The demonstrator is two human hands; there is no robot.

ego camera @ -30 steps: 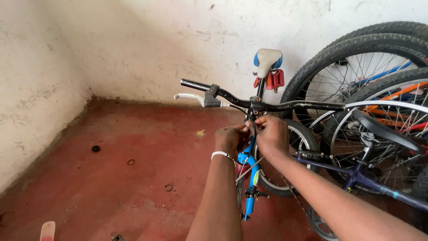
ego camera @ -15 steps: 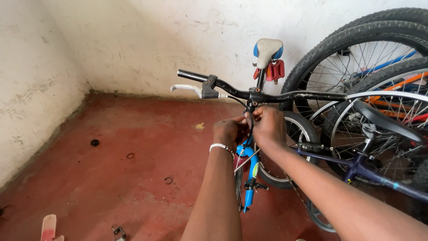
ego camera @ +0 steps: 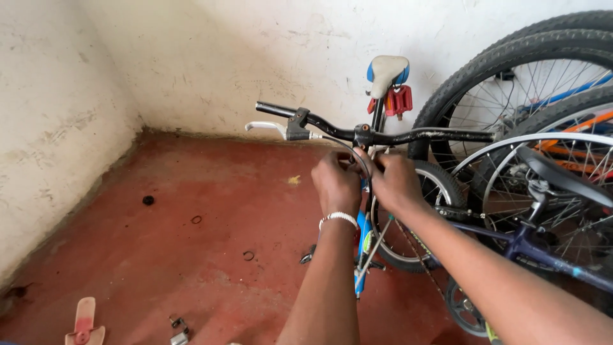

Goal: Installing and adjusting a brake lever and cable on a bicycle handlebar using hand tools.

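Bike stem (ego camera: pixel 364 137) just above both hands, left hand (ego camera: pixel 336 183), right hand (ego camera: pixel 396 183).

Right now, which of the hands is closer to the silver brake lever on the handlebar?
Left. The left hand sits just below the handlebar, on the brake lever's side. The right hand is beside it, farther from the lever, toward the big wheels.

Behind the curled fingers (ego camera: pixel 348 167) of both hands, whatever they pinch on the blue bicycle frame (ego camera: pixel 363 237) stays hidden.

hands (ego camera: pixel 367 182) below handlebar (ego camera: pixel 408 135)
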